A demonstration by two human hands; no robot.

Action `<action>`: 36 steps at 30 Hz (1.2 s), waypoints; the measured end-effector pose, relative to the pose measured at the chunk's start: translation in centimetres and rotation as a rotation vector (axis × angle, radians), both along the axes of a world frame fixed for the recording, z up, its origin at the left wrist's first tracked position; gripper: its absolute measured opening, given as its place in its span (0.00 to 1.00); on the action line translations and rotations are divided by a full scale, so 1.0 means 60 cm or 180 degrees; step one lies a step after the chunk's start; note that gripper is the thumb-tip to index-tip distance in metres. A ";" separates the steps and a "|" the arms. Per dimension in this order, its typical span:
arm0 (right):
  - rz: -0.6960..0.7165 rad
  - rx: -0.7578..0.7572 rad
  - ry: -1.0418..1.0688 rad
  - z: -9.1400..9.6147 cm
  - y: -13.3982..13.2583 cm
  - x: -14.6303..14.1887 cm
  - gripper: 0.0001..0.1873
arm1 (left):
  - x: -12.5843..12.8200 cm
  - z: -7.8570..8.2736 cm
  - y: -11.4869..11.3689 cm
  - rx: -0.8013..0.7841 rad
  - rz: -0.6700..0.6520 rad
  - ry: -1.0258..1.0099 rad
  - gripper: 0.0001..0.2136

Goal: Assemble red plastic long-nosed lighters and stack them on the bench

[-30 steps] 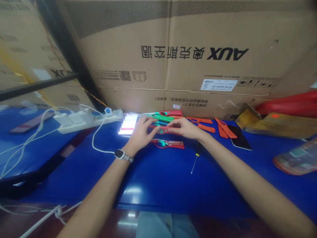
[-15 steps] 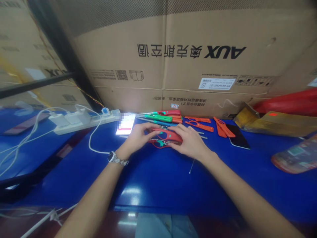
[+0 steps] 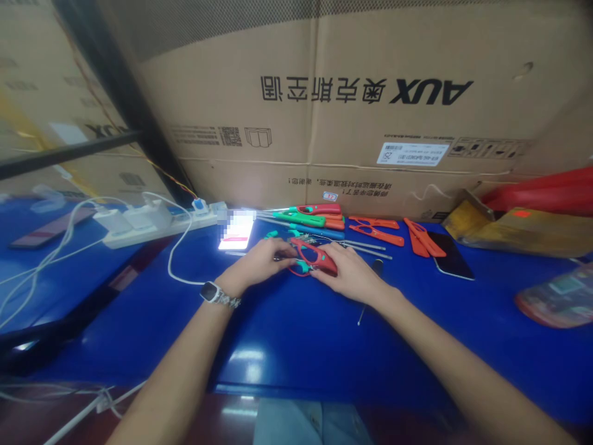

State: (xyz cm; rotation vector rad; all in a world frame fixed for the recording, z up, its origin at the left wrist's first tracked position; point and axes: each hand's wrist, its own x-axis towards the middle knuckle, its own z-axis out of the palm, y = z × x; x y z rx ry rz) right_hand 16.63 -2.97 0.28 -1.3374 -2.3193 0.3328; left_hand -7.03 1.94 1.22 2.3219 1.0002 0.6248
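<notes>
A red lighter casing (image 3: 327, 262), with a finger loop and a turquoise trigger, is in two halves between my hands. My right hand (image 3: 354, 272) has its fingers and thumb closed on the casing's rounded end. My left hand (image 3: 264, 262) pinches the other end; its fingertips partly hide what they grip. Small turquoise and metal parts lie just behind. Assembled long-necked lighters, including a green lighter (image 3: 303, 219), lie in a pile beyond my hands. A screwdriver (image 3: 378, 267) lies partly under my right wrist.
Orange casing halves (image 3: 377, 233) and a dark phone (image 3: 451, 259) lie to the right, near a plastic jar (image 3: 556, 296). At left are a lit phone (image 3: 236, 232) and a power strip (image 3: 139, 228) with white cables. A large cardboard box (image 3: 352, 142) stands behind the blue table (image 3: 296, 346).
The upper red half has tilted and shifted slightly, showing more of its loop. My left hand has drawn a little left and down. The view has shifted slightly.
</notes>
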 end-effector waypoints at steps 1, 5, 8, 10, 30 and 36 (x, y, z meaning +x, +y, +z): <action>0.0012 -0.0048 -0.0071 -0.001 0.002 -0.001 0.17 | 0.003 0.000 -0.001 -0.0025 -0.0053 -0.0001 0.06; 0.0009 -0.0206 -0.0117 -0.003 0.013 0.002 0.16 | 0.008 -0.001 0.001 0.0070 -0.0066 0.0114 0.07; 0.0061 -0.0259 -0.0004 -0.004 0.017 0.004 0.14 | 0.007 -0.004 0.004 0.0110 -0.0056 0.0168 0.07; 0.0068 -0.0289 0.0031 -0.002 0.018 0.004 0.12 | 0.006 -0.006 0.005 0.0082 0.0003 0.0191 0.07; 0.0306 -0.0353 0.0000 0.002 0.015 0.008 0.08 | -0.005 -0.012 0.009 -0.0805 0.0086 -0.0062 0.07; 0.0223 -0.0342 0.0164 -0.006 0.015 0.007 0.07 | -0.003 -0.003 0.006 -0.0589 -0.0006 0.0089 0.06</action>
